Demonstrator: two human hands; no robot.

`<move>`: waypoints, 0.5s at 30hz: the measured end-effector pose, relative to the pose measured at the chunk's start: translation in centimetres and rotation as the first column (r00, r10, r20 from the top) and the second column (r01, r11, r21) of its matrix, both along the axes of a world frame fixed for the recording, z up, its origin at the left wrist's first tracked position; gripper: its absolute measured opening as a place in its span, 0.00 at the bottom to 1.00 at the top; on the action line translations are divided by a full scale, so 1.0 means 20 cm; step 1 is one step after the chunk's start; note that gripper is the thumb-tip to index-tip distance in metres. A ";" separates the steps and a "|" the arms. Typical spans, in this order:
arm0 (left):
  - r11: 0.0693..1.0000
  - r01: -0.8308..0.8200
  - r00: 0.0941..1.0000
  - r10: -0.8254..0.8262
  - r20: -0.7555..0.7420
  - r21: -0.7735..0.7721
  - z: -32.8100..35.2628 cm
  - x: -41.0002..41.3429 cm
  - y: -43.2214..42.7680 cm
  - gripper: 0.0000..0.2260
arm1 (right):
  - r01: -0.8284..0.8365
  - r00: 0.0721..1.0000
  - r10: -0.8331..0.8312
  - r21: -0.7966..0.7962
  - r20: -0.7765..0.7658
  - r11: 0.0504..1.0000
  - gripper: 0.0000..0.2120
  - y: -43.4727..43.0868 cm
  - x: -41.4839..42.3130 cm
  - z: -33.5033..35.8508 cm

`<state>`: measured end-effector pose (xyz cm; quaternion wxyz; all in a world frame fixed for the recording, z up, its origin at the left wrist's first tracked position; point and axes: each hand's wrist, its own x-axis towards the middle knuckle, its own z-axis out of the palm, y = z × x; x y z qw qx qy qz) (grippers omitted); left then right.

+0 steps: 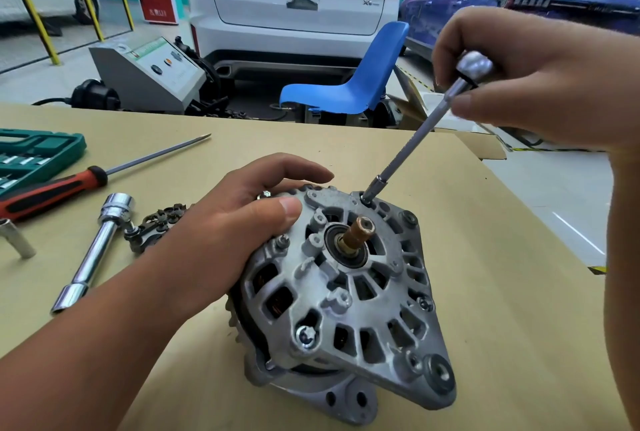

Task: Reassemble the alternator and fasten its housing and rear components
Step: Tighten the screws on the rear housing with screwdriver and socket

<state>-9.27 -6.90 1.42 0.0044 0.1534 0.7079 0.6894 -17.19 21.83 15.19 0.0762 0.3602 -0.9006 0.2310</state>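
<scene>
Toolbox (pixel 38 156) at far left, screwdriver (pixel 69 184) and socket wrench (pixel 91 254) beside it, left hand (pixel 239 222) gripping alternator (pixel 343 292) on cardboard-covered table (pixel 485 292), right hand (pixel 540 84) pinching nut driver (pixel 415 139) seated on housing's upper bolt.

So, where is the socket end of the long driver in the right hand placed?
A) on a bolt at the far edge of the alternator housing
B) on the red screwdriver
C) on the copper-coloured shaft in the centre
A: the right hand holds the socket driver, whose tip sits on a bolt at the far edge of the alternator housing, away from the centre shaft.
</scene>
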 end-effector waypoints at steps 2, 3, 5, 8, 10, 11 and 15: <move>1.000 -0.002 1.000 0.002 -0.002 -0.009 0.00 0.00 0.00 0.23 | 0.055 0.996 -0.055 -0.004 0.064 0.998 0.09 0.02 0.01 0.00; 1.000 0.001 1.000 -0.001 -0.005 -0.012 0.00 0.00 0.00 0.23 | 0.095 0.995 -0.094 -0.001 0.044 0.996 0.07 0.01 0.01 0.00; 1.000 0.005 1.000 -0.005 -0.006 -0.016 0.00 -0.01 0.00 0.22 | 0.155 0.988 -0.154 0.045 -0.026 0.987 0.06 0.00 0.01 0.00; 0.999 -0.008 1.000 0.007 -0.008 -0.032 0.01 0.00 0.02 0.21 | 0.199 0.980 -0.198 0.070 -0.014 0.978 0.02 -0.04 0.04 0.00; 0.998 -0.030 0.999 0.030 -0.015 -0.048 0.01 0.00 0.03 0.18 | 0.255 0.966 -0.258 0.084 0.019 0.963 0.03 -0.07 0.07 0.00; 0.998 -0.042 0.999 0.041 -0.016 -0.049 0.01 0.00 0.03 0.16 | 0.286 0.958 -0.288 0.094 0.007 0.954 0.04 -0.08 0.08 0.00; 0.996 -0.082 0.996 0.081 -0.023 -0.043 0.01 0.00 0.05 0.15 | 0.372 0.920 -0.344 0.142 -0.189 0.917 0.10 -0.14 0.10 -0.02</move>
